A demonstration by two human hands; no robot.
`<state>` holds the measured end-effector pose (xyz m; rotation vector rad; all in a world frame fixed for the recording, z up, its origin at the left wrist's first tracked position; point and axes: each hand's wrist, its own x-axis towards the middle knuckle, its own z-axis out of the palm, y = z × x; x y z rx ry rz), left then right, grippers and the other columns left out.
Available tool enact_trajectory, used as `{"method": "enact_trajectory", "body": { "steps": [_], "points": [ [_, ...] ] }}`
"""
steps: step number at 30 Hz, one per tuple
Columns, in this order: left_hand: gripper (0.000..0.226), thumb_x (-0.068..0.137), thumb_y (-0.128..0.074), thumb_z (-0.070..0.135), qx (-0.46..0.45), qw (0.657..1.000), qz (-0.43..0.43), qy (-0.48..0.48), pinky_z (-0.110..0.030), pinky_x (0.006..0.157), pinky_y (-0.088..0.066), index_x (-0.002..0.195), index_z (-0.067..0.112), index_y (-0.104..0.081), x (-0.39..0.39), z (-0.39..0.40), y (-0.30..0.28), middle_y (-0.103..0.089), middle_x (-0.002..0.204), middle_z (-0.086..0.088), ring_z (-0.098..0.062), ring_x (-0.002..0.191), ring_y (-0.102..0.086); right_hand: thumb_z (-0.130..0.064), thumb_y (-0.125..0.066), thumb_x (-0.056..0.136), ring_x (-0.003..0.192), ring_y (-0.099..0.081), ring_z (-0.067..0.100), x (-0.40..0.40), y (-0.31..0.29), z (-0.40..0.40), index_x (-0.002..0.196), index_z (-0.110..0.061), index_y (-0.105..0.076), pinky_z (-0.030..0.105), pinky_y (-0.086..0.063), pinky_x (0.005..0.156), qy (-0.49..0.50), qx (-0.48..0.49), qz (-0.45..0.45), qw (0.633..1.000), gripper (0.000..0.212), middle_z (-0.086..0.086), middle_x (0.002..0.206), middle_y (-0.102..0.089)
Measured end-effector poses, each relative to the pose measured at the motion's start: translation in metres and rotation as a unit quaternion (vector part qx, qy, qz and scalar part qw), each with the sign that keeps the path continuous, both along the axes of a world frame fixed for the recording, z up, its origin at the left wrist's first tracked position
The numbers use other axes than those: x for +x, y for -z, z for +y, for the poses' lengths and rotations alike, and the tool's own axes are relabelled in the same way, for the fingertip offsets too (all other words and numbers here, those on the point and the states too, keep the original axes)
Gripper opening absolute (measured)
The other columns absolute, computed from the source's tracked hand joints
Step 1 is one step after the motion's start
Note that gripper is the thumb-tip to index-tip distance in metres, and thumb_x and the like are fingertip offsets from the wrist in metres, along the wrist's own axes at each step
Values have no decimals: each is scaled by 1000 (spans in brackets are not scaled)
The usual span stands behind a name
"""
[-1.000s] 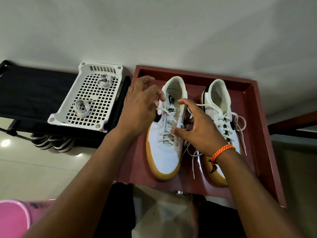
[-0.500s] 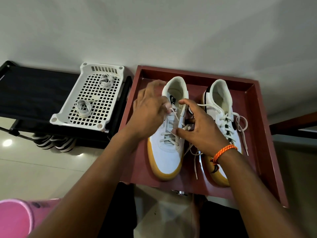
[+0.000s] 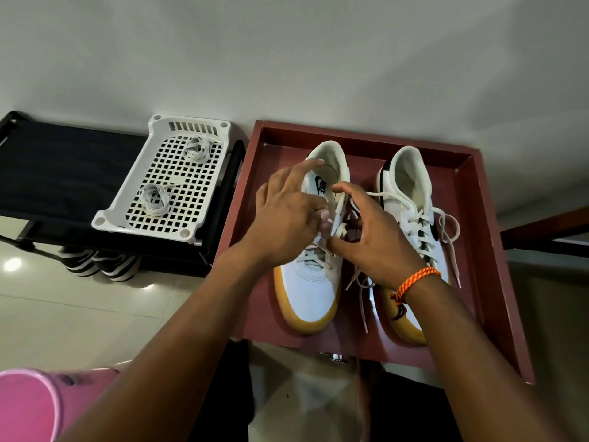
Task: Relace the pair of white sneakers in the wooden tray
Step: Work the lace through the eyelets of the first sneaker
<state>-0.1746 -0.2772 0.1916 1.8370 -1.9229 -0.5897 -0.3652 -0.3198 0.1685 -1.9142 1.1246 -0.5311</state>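
Hands (image 3: 322,224) over red wooden tray (image 3: 490,250)

White sneakers (image 3: 314,282) with gum-yellow soles, dark red tray (image 3: 497,250), white perforated basket (image 3: 165,173), orange bracelet (image 3: 414,280)

Two sneakers side by side in tray (image 3: 490,256). Fingers (image 3: 323,218) of both hands meet over left sneaker (image 3: 314,288), at its lace (image 3: 339,232). Right sneaker (image 3: 411,193) just right of fingers. Basket (image 3: 127,215) well left of fingers, on rack (image 3: 63,173); two lace coils (image 3: 154,199) in it.
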Motion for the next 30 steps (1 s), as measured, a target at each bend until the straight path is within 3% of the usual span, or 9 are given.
{"method": "enact_trajectory", "body": {
  "steps": [7, 9, 11, 13, 16, 22, 25, 27, 30],
  "points": [
    [23, 92, -47, 39, -91, 982, 99, -135, -63, 106, -45, 88, 40, -70, 31, -12, 0, -49, 149, 5, -28, 136, -47, -34, -89, 81, 125, -61, 20, 0, 1, -1, 147, -51, -40, 45, -57, 100, 3, -3, 8, 1000, 84, -13, 147, -52],
    [26, 90, -47, 38, -93, 986, 85, -106, -64, 110, -43, 100, 45, -71, 30, -12, 1, -49, 151, 9, -28, 142, -46, -34, -89, 81, 125, -60, 20, 0, 1, -1, 147, -51, -40, 46, -57, 100, 5, -4, 11, 1000, 84, -13, 146, -52],
    [24, 97, -54, 36, -59, 996, 40, -48, -63, 123, -25, 103, 49, -73, 19, -8, 0, -41, 162, 11, -29, 154, -31, -34, -89, 82, 125, -60, 19, -1, 1, -1, 148, -50, -39, 45, -58, 99, 6, -3, 10, 1000, 84, -12, 146, -52],
    [18, 102, -60, 38, -5, 1000, -13, -2, -63, 127, -12, 108, 45, -76, 7, -2, 0, -26, 172, 11, -28, 161, -13, -32, -88, 82, 125, -60, 18, 0, 0, -1, 150, -48, -39, 43, -59, 98, 2, -2, 4, 1000, 85, -11, 147, -52],
    [10, 100, -70, 35, 48, 999, -19, 13, -64, 127, -8, 106, 36, -78, -1, 2, 6, -15, 176, 11, -26, 163, -2, -32, -88, 83, 129, -59, 17, 0, 1, -1, 151, -46, -39, 41, -59, 98, -2, -6, 3, 1000, 85, -11, 150, -51],
    [10, 97, -72, 36, -5, 999, 41, -16, -62, 124, -21, 94, 42, -79, 15, -9, 4, -34, 167, 16, -28, 157, -20, -31, -88, 83, 126, -61, 18, -1, -1, -1, 150, -47, -39, 43, -59, 99, -2, 7, -6, 1000, 84, -10, 148, -51],
    [15, 90, -64, 45, -47, 982, 157, -89, -58, 115, -42, 83, 42, -77, 31, -13, 4, -49, 152, 14, -25, 148, -39, -31, -88, 82, 126, -61, 18, -1, 0, 0, 148, -48, -40, 44, -59, 99, -2, 10, -6, 1000, 84, -11, 148, -51],
    [16, 90, -63, 34, -64, 967, 211, -131, -53, 114, -46, 87, 39, -77, 36, -16, 5, -56, 142, 12, -23, 145, -44, -30, -88, 82, 121, -65, 17, -1, 2, 0, 147, -49, -41, 43, -59, 98, -2, 14, -14, 1000, 83, -12, 149, -51],
    [23, 96, -61, 22, -97, 983, 128, -85, -55, 121, -36, 103, 35, -78, 28, -13, 3, -60, 145, 7, -25, 150, -39, -29, -88, 82, 125, -63, 17, -1, 3, -2, 146, -49, -41, 41, -59, 98, -1, 13, -16, 1000, 82, -13, 148, -51]
  ]
}}
